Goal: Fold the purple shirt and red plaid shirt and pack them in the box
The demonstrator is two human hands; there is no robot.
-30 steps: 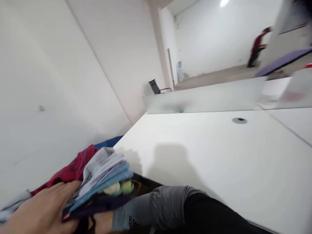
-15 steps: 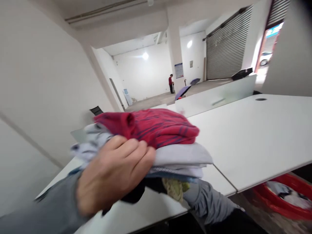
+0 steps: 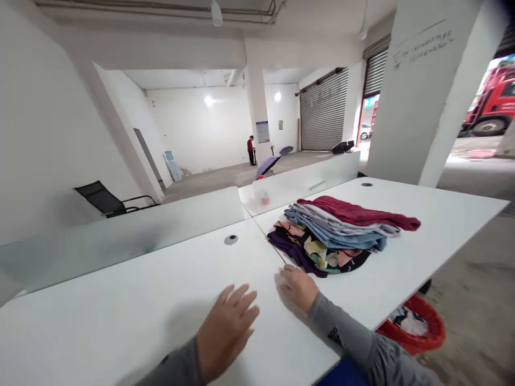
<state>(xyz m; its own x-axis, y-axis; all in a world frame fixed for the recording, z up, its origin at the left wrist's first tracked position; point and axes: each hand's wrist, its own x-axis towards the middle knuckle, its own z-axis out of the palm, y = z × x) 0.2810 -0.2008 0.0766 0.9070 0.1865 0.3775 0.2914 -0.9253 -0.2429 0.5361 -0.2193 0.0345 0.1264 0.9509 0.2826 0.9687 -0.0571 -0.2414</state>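
Note:
A stack of folded clothes (image 3: 340, 233) lies on the white table (image 3: 120, 300), with a dark red garment on top, blue and grey ones under it, and purple and patterned ones at the bottom. My left hand (image 3: 225, 329) hovers over the tabletop with its fingers spread and nothing in it. My right hand (image 3: 296, 287) rests on the table just in front of the stack's near left corner, fingers loosely curled down, holding nothing I can see. Both arms wear grey sleeves.
A frosted divider panel (image 3: 120, 236) runs along the table's far side. A red basket (image 3: 422, 329) with laundry stands on the floor under the table's right end. A black chair (image 3: 107, 198) is at the left, a pillar (image 3: 422, 91) at the right, a person (image 3: 251, 150) far back.
The stack of clothes, held in both hands before, now lies on the table. Both hands have let go and drawn back toward me. The camera has swung up and level.

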